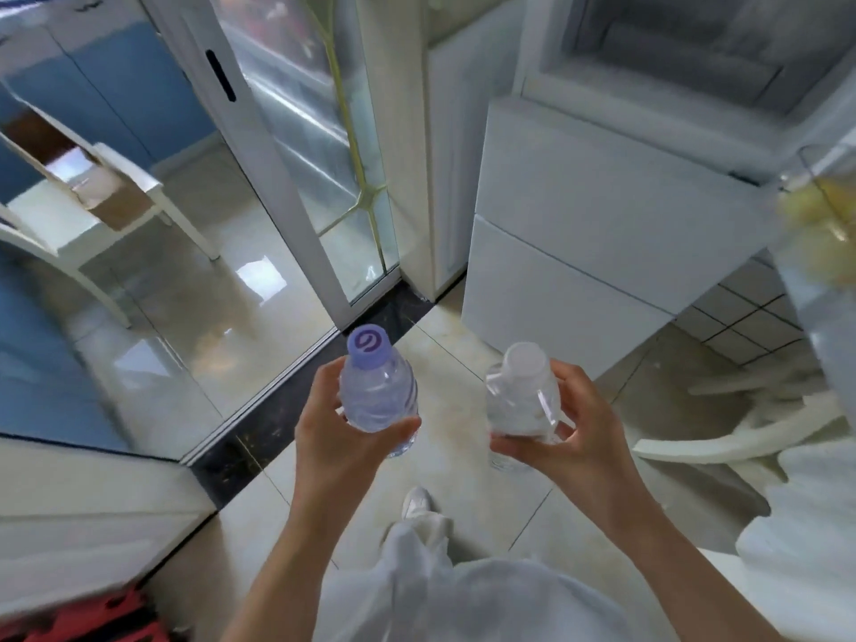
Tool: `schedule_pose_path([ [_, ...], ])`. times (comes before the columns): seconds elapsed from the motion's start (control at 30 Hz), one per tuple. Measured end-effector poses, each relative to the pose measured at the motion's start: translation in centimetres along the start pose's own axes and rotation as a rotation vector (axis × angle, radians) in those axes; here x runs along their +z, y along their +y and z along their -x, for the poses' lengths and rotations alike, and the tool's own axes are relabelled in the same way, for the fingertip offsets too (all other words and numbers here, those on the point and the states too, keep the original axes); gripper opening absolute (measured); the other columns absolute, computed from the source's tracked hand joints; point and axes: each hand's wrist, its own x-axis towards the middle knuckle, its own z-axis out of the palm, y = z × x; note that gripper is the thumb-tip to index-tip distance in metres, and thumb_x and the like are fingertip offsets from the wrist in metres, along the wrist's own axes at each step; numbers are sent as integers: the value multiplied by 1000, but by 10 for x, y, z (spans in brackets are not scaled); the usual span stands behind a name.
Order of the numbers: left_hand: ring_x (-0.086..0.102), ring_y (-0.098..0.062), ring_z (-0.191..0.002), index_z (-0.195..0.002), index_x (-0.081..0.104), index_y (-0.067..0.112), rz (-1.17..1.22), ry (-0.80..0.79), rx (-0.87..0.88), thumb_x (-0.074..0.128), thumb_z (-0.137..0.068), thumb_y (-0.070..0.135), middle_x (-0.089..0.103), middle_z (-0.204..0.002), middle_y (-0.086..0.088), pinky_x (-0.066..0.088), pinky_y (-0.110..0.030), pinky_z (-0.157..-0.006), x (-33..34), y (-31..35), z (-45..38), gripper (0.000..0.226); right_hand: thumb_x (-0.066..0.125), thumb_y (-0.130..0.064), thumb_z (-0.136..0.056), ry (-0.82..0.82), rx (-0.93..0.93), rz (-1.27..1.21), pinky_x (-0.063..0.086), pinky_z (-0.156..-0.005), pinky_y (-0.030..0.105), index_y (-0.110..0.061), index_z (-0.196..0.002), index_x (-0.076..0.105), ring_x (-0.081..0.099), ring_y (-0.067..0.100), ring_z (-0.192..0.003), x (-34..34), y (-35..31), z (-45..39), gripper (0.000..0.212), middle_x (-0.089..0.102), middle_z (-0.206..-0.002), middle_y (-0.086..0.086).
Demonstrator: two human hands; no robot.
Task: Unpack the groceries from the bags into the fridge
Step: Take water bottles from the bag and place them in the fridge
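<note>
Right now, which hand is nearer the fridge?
Right. The right hand, gripping a white-capped bottle, is just below the fridge. The left hand, gripping a purple-capped bottle, is further left, nearer the glass door.

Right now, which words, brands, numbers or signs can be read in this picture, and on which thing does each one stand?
No words or numbers can be read.
Purple cap of the bottle in the left hand: a white swirl sign only, no letters.
Clear bottle in the right hand: no label readable.
Fridge: no text shows.
</note>
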Motion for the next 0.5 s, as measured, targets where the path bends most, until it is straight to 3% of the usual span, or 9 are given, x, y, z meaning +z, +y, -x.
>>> schedule_pose_path([
  [0.07, 62, -4, -89, -109, 51, 28, -34, -36, 42, 94, -52, 15, 61, -97, 18, 45, -9, -68, -3, 10, -36, 72, 93, -23, -54, 54, -1, -4, 54, -85, 23, -30, -119, 53, 59, 9, -105, 5, -5, -22, 77, 62, -111, -16],
  [0.13, 63, -4, -85, -105, 52, 31, -43, -73, 63, 94, -51, 16, 62, -93, 18, 45, -11, -66, -2, 19, -75, 70, 92, -21, -55, 131, 6, -23, 54, -84, 23, -28, -119, 54, 60, 11, -103, 8, -11, -46, 76, 63, -110, -13],
  [0.27, 67, -18, -93, -113, 55, 29, -4, -154, 54, 95, -50, 18, 67, -101, 9, 57, -40, -77, 17, 33, -141, 75, 92, -15, -54, 223, 12, -55, 52, -82, 18, -29, -116, 54, 61, 7, -101, 2, -25, -90, 74, 63, -106, -17],
  [0.33, 68, -19, -93, -115, 56, 31, 12, -192, 60, 96, -49, 16, 68, -101, 8, 57, -45, -78, 35, 41, -169, 78, 91, -15, -54, 245, 12, -77, 53, -86, 23, -28, -117, 53, 61, 10, -106, -6, -30, -114, 74, 63, -110, -16],
  [0.4, 68, -15, -88, -107, 57, 36, 10, -228, 78, 96, -48, 17, 69, -96, 9, 57, -38, -73, 56, 52, -193, 73, 91, -14, -55, 274, 10, -114, 53, -87, 26, -28, -115, 54, 62, 12, -106, -16, -33, -139, 72, 65, -110, -13],
  [0.5, 67, -6, -80, -98, 55, 39, 24, -277, 96, 95, -51, 16, 69, -90, 12, 50, -21, -65, 93, 71, -225, 65, 91, -10, -54, 312, 13, -120, 52, -81, 18, -28, -111, 56, 64, 8, -100, -39, -38, -178, 69, 67, -103, -13],
])
